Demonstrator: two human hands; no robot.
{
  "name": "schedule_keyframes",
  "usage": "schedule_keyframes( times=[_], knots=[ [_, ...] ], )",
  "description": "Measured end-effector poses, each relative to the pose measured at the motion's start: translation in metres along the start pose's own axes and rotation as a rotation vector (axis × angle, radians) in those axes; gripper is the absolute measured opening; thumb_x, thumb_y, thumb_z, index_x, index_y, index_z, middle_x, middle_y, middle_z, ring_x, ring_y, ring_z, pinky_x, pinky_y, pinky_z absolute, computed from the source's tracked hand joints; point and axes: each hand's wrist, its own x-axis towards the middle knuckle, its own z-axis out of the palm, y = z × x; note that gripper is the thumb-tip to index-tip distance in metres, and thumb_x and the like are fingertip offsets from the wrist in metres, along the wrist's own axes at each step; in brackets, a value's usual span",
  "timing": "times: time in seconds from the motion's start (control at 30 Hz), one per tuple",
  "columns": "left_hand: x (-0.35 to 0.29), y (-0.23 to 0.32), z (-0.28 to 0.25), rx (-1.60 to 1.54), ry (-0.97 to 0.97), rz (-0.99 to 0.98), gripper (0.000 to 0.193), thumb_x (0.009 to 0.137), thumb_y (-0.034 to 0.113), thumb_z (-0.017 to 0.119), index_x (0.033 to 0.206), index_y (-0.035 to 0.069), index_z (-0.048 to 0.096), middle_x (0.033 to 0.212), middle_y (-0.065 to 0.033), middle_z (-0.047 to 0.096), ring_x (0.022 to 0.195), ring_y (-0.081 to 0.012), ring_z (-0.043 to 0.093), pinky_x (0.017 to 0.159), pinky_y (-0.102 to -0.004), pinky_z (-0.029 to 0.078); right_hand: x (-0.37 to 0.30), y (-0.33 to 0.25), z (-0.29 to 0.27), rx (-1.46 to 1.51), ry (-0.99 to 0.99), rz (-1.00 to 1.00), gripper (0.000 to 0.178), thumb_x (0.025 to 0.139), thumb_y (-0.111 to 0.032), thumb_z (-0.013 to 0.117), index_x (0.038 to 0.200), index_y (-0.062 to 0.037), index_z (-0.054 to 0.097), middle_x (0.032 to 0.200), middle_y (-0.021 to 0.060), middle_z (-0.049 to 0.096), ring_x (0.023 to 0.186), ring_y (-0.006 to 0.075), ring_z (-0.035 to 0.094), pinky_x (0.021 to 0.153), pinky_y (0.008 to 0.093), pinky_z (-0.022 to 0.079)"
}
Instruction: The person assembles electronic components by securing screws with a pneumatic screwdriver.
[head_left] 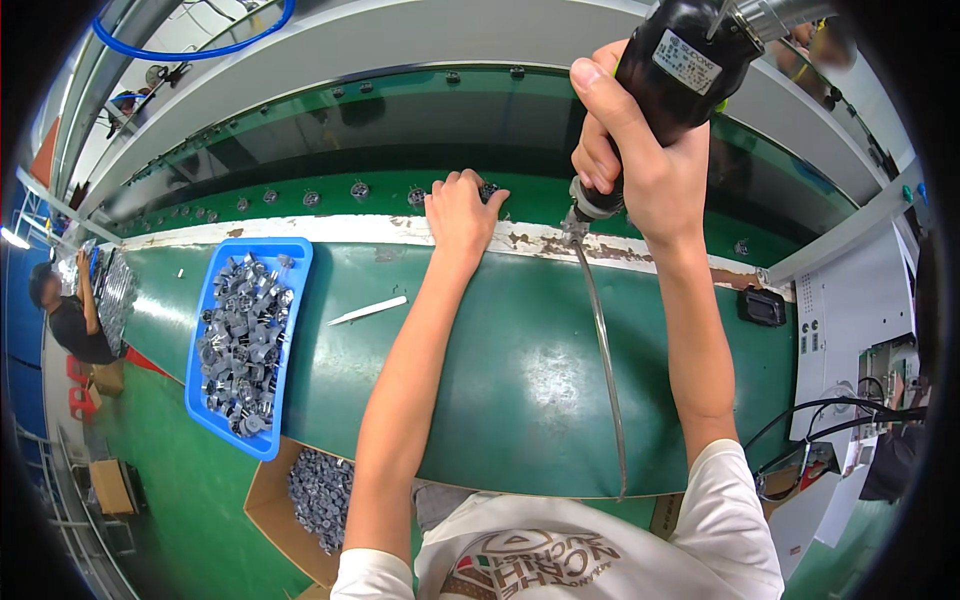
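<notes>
My right hand [655, 170] is wrapped round a black electric screwdriver [660, 90], held up over the far side of the bench. A clear tube [603, 345] runs from the screwdriver's metal nose [577, 222] down to the bench's near edge. My left hand [465, 212] reaches onto the green conveyor belt [330, 180], its thumb and fingers closed around a small dark round part [488, 191]. My fingers cover some of that part. Just left of this hand another small round part [417, 197] sits on the belt.
A blue tray [303, 262] full of grey plastic parts stands on the green bench [480, 400], with white tweezers [368, 310] beside it. A cardboard box [265, 487] of similar parts is below. A small black tray [762, 306] lies at right. Another person [75, 320] sits far left.
</notes>
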Motion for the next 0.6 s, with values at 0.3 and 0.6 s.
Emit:
schedule_keyframes(
  times=[0.3,0.6],
  knots=[
    [-0.063,-0.003,-0.059,-0.407,-0.354,0.295,0.032,0.073,0.021,0.089,0.097,0.006,0.073,0.091,-0.0063,0.069,0.096,-0.0263,0.058,0.091,-0.0396,0.049,-0.011,0.005,0.011,0.047,0.002,-0.031,0.018,0.099,-0.019,0.063,0.093,-0.0031,0.057,0.048,0.0004,0.041,0.037,0.0089,0.035,0.041,0.0267,0.034],
    [-0.073,-0.011,-0.061,-0.442,-0.371,0.285,0.03,0.073,0.023,0.087,0.091,0.008,0.069,0.088,-0.0012,0.065,0.097,-0.0226,0.056,0.096,-0.0375,0.037,-0.02,0.015,0.034,0.141,0.005,0.165,0.022,0.099,-0.015,0.064,0.084,-0.006,0.052,0.05,-0.002,0.043,0.036,0.0082,0.038,0.038,0.0258,0.032]
  ],
)
